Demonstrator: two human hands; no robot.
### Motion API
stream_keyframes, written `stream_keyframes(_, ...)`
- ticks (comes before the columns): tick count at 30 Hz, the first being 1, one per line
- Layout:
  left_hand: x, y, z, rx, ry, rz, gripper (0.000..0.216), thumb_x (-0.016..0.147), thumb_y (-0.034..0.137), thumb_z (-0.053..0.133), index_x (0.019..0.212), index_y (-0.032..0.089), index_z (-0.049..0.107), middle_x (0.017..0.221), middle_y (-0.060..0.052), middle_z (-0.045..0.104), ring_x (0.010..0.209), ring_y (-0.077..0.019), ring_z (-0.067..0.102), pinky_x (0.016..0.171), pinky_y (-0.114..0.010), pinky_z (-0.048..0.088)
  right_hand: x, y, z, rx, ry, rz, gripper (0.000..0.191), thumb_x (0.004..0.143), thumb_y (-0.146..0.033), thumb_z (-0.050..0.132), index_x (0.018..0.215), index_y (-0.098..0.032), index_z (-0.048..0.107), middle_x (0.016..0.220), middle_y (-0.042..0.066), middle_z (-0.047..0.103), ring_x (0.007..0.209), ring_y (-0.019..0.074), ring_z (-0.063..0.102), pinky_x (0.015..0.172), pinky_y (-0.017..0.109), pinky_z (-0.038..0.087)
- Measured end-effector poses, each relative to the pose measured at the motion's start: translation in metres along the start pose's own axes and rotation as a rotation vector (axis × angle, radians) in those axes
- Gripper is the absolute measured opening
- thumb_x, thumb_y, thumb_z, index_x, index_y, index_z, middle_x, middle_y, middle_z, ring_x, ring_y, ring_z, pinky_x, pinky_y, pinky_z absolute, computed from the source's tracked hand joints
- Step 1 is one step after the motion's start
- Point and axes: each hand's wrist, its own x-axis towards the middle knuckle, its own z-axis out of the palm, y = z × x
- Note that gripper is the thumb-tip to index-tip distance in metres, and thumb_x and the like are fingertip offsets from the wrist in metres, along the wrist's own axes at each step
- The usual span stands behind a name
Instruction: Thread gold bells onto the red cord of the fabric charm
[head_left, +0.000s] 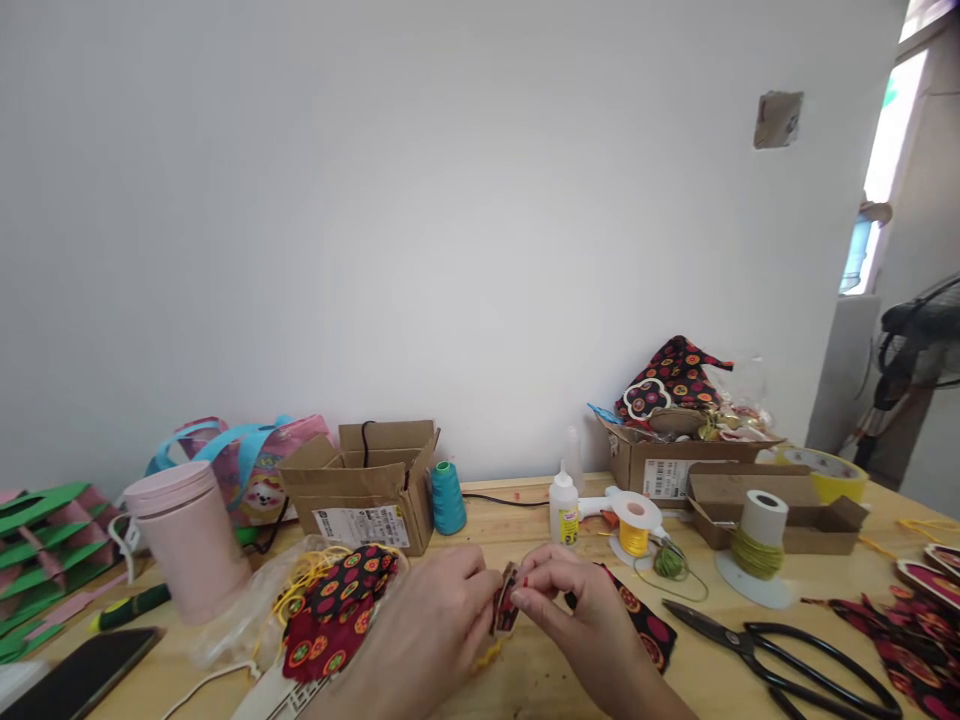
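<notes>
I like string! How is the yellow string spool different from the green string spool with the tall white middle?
The yellow string spool is shorter and sits left, by the white glue bottle. The green string spool has a tall white core and stands right, nearer the black scissors. Both stand upright on the wooden table.

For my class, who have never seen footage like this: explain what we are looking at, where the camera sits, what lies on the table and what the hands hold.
There is no machine here: a person works with bare hands, filmed by one camera worn on the head, looking forward and down. The left hand and right hand meet over a wooden table, and their fingers pinch a small patterned fabric piece between them. Around them lie black scissors, a glue bottle, a yellow thread spool, a teal thread cone, a pink jar, an open cardboard box and a folded patterned cloth.
</notes>
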Motion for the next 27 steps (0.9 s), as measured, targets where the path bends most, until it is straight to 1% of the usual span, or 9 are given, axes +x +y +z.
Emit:
stream_keyframes(4,-0.002,-0.003,-0.003,-0.128,0.075,0.07,0.023,0.081,0.023,0.039,0.08,0.024,0.062,0.069,-0.004,0.058,0.062,-0.0158,0.05,0.055,-0.024,0.032,0.007,-0.005,0.003,0.113,0.046,0.064,0.019,0.075,-0.024,0.053,0.059,-0.015,0.057,0.067,0.003,0.06,0.065,0.0156,0.055,0.062,0.025,0.043)
stream_keyframes(8,-0.002,0.0,-0.009,-0.231,0.104,0.037,0.022,0.08,0.023,0.042,0.088,0.025,0.062,0.074,-0.004,0.061,0.068,-0.0166,0.053,0.059,-0.023,0.035,0.007,-0.001,0.008,0.138,0.065,0.092,0.02,0.077,-0.027,0.05,0.062,-0.015,0.054,0.067,0.002,0.058,0.066,0.0153,0.053,0.063,0.026,0.041)
stream_keyframes(10,-0.001,0.001,-0.011,-0.306,0.127,-0.013,0.02,0.079,0.024,0.044,0.084,0.024,0.063,0.073,-0.004,0.061,0.068,-0.0159,0.054,0.06,-0.022,0.036,0.006,0.001,0.011,0.158,0.047,0.114,0.021,0.077,-0.028,0.05,0.061,-0.015,0.051,0.061,0.0,0.054,0.061,0.0133,0.05,0.059,0.023,0.04)
stream_keyframes(12,0.002,0.002,-0.013,-0.377,0.145,-0.079,0.019,0.078,0.025,0.046,0.076,0.023,0.065,0.069,-0.003,0.061,0.065,-0.0152,0.054,0.059,-0.021,0.037,0.005,0.001,0.012,0.214,0.026,0.146,0.022,0.077,-0.029,0.05,0.06,-0.015,0.048,0.056,-0.003,0.049,0.056,0.0112,0.047,0.053,0.021,0.038)
stream_keyframes(14,0.004,0.002,-0.013,-0.429,0.125,-0.144,0.019,0.076,0.027,0.048,0.069,0.022,0.066,0.064,-0.002,0.061,0.063,-0.0148,0.054,0.057,-0.021,0.038,0.005,0.001,0.013,0.269,0.024,0.175,0.024,0.076,-0.032,0.051,0.059,-0.015,0.047,0.054,-0.004,0.046,0.053,0.0099,0.044,0.05,0.02,0.036)
stream_keyframes(16,0.005,0.001,-0.012,-0.489,0.072,-0.201,0.019,0.074,0.028,0.05,0.066,0.02,0.066,0.063,-0.002,0.062,0.062,-0.015,0.054,0.057,-0.021,0.038,0.005,-0.001,0.012,0.295,0.029,0.195,0.024,0.075,-0.034,0.052,0.06,-0.015,0.048,0.055,-0.004,0.046,0.053,0.0099,0.044,0.05,0.02,0.035)
stream_keyframes(20,0.007,-0.001,-0.007,-0.691,-0.011,-0.321,0.017,0.069,0.029,0.055,0.07,0.017,0.067,0.068,-0.003,0.066,0.065,-0.0171,0.055,0.059,-0.023,0.039,0.007,-0.006,0.01,0.288,0.037,0.187,0.024,0.075,-0.034,0.052,0.061,-0.014,0.05,0.056,-0.002,0.049,0.054,0.0106,0.046,0.051,0.02,0.037)
stream_keyframes(23,0.006,-0.004,-0.002,-0.804,-0.043,-0.362,0.019,0.066,0.031,0.058,0.07,0.016,0.068,0.068,-0.004,0.066,0.064,-0.017,0.054,0.059,-0.023,0.04,0.006,-0.008,0.01,0.194,0.059,0.154,0.022,0.075,-0.03,0.051,0.059,-0.015,0.05,0.055,-0.002,0.05,0.053,0.0107,0.046,0.05,0.02,0.037)
stream_keyframes(27,0.006,-0.005,0.002,-0.907,-0.088,-0.355,0.02,0.064,0.032,0.061,0.067,0.014,0.068,0.062,-0.002,0.065,0.059,-0.0144,0.052,0.058,-0.023,0.039,0.006,-0.01,0.009,0.052,0.08,0.066,0.019,0.075,-0.025,0.051,0.059,-0.015,0.053,0.058,-0.001,0.053,0.057,0.0116,0.048,0.053,0.021,0.037)
